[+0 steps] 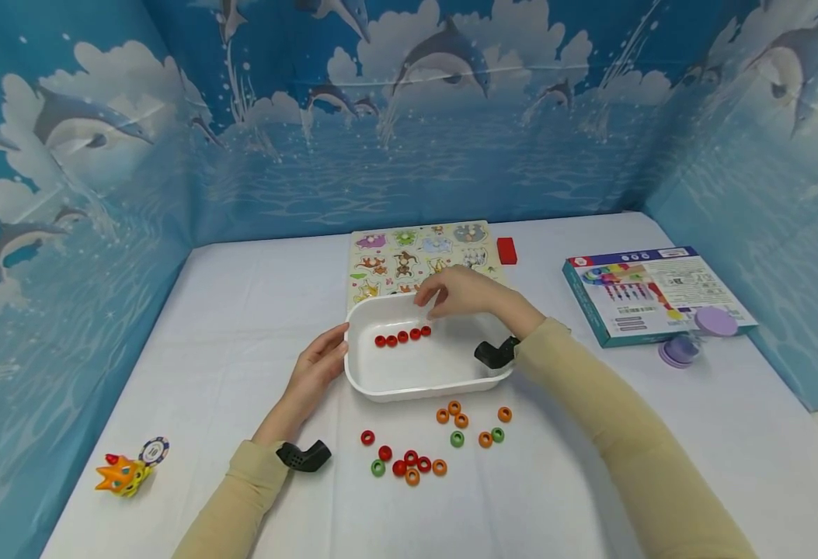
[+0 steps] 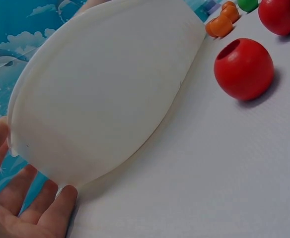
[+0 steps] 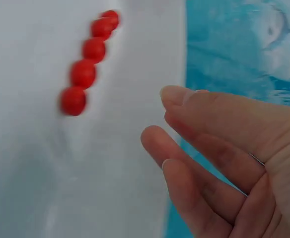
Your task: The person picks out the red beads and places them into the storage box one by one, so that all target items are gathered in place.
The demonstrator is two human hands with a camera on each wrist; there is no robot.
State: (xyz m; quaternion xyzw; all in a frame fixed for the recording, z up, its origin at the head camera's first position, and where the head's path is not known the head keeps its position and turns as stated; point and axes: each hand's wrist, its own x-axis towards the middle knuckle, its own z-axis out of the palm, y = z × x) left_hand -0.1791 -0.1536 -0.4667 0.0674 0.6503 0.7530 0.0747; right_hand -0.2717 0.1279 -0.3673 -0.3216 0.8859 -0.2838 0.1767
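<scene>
A white tray (image 1: 409, 376) stands before me. Its left end is held by my left hand (image 1: 315, 365), the digits spread from rim to base in the left wrist view (image 2: 31, 208). Inside the tray, several red beads (image 1: 403, 337) form a row; the right wrist view has the same red beads (image 3: 83, 74). My right hand (image 1: 461, 291) hovers over the tray's far rim, just right of that row. Its fingers (image 3: 184, 193) are loosely bent, and I see nothing between them and the thumb. Loose red beads (image 1: 411, 458), orange beads (image 1: 461, 420) and green beads (image 1: 457, 439) lie in front.
Behind the tray lies an animal puzzle board (image 1: 405, 264), with a red block (image 1: 507, 251) beside it. A flat box (image 1: 653, 295) lies at right, near a purple-lidded container (image 1: 680, 351). An orange-yellow toy (image 1: 124, 475) sits at front left. A dolphin curtain (image 1: 415, 155) encloses the table.
</scene>
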